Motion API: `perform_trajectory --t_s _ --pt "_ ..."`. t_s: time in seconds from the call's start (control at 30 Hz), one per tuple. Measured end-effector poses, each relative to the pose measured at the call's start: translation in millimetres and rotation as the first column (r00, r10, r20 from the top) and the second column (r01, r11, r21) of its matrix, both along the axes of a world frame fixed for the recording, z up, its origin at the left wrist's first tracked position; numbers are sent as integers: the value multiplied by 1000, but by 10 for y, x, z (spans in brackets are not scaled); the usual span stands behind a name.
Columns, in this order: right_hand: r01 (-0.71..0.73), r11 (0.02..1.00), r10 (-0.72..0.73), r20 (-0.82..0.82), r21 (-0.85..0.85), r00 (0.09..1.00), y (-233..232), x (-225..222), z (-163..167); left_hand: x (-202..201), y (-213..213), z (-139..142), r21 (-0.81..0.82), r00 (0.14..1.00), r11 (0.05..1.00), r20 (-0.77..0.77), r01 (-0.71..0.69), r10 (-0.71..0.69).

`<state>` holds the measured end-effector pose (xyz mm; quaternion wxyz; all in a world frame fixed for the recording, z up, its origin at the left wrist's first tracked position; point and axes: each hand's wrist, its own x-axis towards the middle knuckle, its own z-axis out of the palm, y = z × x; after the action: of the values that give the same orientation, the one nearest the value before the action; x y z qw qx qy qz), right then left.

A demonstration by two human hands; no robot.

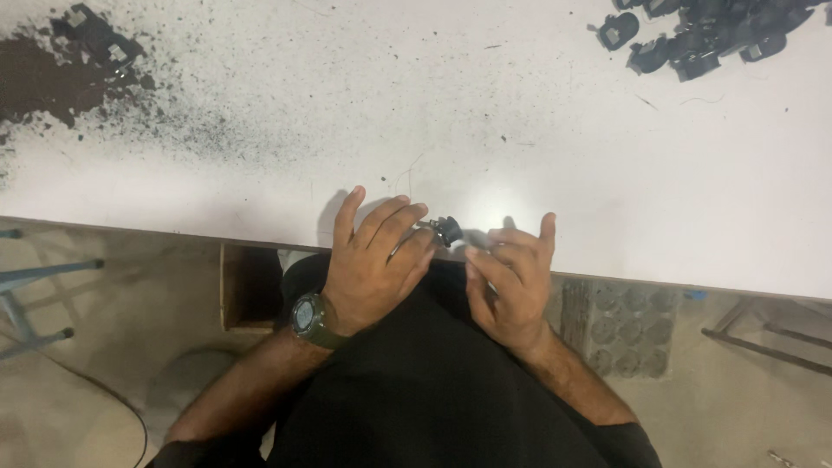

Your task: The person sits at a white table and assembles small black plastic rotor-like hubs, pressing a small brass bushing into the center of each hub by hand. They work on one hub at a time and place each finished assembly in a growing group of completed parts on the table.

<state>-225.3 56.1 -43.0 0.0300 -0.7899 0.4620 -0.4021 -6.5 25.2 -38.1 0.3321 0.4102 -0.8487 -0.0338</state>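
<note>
Your left hand (pixel 374 264) and right hand (pixel 507 277) meet at the near edge of the white desk (pixel 520 139), fingers pinching a small black part (pixel 449 230) between them. A pile of similar black parts (pixel 702 39) lies at 2 o'clock, dark powder (pixel 52 78) at 10 o'clock.

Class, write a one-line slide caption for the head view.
Two hands hold a small black part at a white table's edge.

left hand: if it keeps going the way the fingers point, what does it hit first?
Probably the small black part at the left hand fingertips, apparently already touching; beyond it, bare white table. Depth unclear.
</note>
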Motion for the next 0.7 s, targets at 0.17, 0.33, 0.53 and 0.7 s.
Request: perform_trajectory --t_s 0.17,0.33,0.53,0.7 --pt "-92 993 87 68 78 994 8 80 -132 -18 -6 -17 -8 999 1000 -30 -16 16" --pt "-61 995 57 45 85 997 -37 115 -127 -13 4 -11 31 997 999 -72 16 -13" --pt "-78 992 71 67 102 995 -36 113 -91 -11 -4 -49 -60 996 997 -60 58 -61" --pt "-96 990 87 85 104 993 -52 115 -100 -16 -10 -63 -134 997 988 19 72 -71"
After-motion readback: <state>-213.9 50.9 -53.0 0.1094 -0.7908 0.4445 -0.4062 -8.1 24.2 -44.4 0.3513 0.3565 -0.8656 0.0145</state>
